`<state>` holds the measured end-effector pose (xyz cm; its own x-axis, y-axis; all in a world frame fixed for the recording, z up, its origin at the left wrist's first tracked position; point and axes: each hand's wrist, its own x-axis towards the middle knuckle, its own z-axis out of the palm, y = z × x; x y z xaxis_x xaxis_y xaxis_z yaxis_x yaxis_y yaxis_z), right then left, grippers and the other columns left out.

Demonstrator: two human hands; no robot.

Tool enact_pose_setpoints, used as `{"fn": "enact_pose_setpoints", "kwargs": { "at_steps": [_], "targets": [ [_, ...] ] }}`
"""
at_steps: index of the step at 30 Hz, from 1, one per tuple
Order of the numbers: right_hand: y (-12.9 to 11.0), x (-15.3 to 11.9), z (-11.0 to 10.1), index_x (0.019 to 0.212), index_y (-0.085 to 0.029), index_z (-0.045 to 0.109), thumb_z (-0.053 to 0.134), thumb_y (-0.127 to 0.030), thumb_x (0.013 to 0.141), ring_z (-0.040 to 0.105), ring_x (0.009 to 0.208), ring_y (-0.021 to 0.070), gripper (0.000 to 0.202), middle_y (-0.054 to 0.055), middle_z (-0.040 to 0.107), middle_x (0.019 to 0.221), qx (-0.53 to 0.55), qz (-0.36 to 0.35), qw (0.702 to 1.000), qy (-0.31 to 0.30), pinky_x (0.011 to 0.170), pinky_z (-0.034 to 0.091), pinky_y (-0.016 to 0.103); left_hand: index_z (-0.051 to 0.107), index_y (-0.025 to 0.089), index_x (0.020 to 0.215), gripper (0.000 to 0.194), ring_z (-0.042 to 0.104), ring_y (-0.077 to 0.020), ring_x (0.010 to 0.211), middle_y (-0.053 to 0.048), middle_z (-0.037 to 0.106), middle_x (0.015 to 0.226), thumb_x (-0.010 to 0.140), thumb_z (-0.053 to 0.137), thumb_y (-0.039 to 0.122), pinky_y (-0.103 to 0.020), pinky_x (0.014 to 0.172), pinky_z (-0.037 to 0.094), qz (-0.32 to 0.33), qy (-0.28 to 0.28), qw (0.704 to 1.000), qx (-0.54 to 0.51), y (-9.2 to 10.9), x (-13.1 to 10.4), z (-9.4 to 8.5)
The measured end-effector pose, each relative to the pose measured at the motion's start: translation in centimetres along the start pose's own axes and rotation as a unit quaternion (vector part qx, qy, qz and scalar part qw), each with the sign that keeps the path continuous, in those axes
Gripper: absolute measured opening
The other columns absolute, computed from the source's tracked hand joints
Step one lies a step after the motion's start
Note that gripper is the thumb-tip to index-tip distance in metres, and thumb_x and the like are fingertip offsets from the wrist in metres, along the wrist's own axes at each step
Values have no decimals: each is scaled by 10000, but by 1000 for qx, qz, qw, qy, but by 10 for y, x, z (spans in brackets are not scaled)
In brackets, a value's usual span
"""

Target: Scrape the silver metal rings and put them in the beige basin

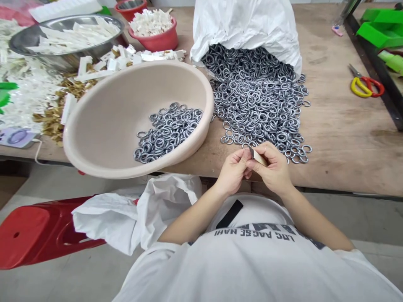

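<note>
Just in front of a pile of grey rings (258, 100), my two hands meet above the table's near edge. My right hand (274, 168) is closed around a small cream-handled tool (259, 158) with a dark, pointed tip. The tip reaches the fingers of my left hand (232, 171), which are pinched together; what they hold, if anything, is hidden. To the left, a large beige basin (103, 113) leans toward me with many loose grey rings (170, 132) gathered at its lower right side.
A white sack (245, 23) lies with its mouth over the ring pile. Scissors (365, 84) rest at the right. A steel bowl (59, 58) and a red bowl (160, 40) hold white pieces at the back left. A red stool (23, 235) stands below, beside a white bag (126, 218).
</note>
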<state>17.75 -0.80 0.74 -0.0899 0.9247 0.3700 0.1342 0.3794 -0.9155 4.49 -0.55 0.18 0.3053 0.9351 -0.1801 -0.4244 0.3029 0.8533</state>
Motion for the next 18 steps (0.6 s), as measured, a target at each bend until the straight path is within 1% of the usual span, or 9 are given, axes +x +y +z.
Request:
{"fn": "enact_pose_setpoints", "kwargs": {
  "at_steps": [4, 6, 8, 10, 12, 13, 15, 18],
  "targets": [
    [5, -2, 5, 923, -260, 738, 763, -351, 826, 581, 826, 173, 136, 3, 613, 853, -7, -16, 998, 55, 768, 467, 334, 531, 164, 717, 518, 361, -53, 463, 54, 425, 549, 788, 644, 664, -189, 446, 301, 0, 15, 1000, 16, -6, 1, -3],
    [6, -1, 6, 838, -245, 725, 782, -376, 804, 574, 776, 163, 147, -5, 597, 793, 12, 2, 998, 66, 731, 474, 324, 565, 162, 766, 496, 365, -50, 469, 53, 446, 563, 797, 646, 650, -186, 453, 292, 4, 14, 1000, 20, -7, 1, -4],
    [4, 2, 5, 838, -243, 709, 792, -414, 784, 570, 671, 145, 198, -19, 593, 749, 76, 60, 995, 38, 642, 491, 307, 584, 162, 810, 478, 375, -52, 470, 51, 461, 571, 815, 634, 637, -188, 455, 293, 0, 0, 1000, 26, -6, -1, -5],
    [1, 4, 3, 901, -249, 693, 784, -447, 782, 568, 575, 132, 248, -29, 615, 735, 149, 128, 980, -12, 553, 500, 293, 572, 160, 787, 484, 394, -59, 471, 43, 472, 568, 834, 608, 641, -196, 455, 305, -6, -14, 999, 30, -5, -3, -5],
    [-3, 5, 3, 934, -250, 678, 772, -456, 793, 580, 536, 132, 266, -30, 635, 721, 188, 166, 967, -48, 518, 511, 290, 557, 160, 756, 507, 407, -63, 476, 37, 481, 566, 833, 594, 660, -202, 461, 321, -4, -13, 999, 33, -5, -5, -5],
    [-3, 4, 3, 929, -249, 673, 768, -454, 798, 587, 532, 135, 262, -32, 632, 706, 194, 171, 964, -55, 517, 517, 291, 558, 161, 756, 519, 408, -65, 476, 37, 479, 562, 828, 589, 675, -203, 462, 323, -1, -7, 999, 34, -5, -5, -5],
    [-3, 1, 5, 912, -249, 662, 769, -447, 800, 585, 522, 136, 252, -39, 609, 678, 190, 165, 967, -45, 513, 514, 291, 565, 164, 766, 531, 398, -66, 471, 44, 461, 546, 821, 583, 691, -204, 462, 317, 6, 10, 999, 31, -5, -7, -3],
    [-2, -5, 5, 877, -243, 655, 774, -460, 791, 578, 586, 137, 262, -27, 599, 718, 117, 118, 986, 3, 560, 492, 290, 544, 163, 712, 526, 365, -61, 456, 55, 413, 513, 829, 590, 674, -209, 462, 290, 8, 21, 1000, 19, -4, -9, -1]
  ]
}}
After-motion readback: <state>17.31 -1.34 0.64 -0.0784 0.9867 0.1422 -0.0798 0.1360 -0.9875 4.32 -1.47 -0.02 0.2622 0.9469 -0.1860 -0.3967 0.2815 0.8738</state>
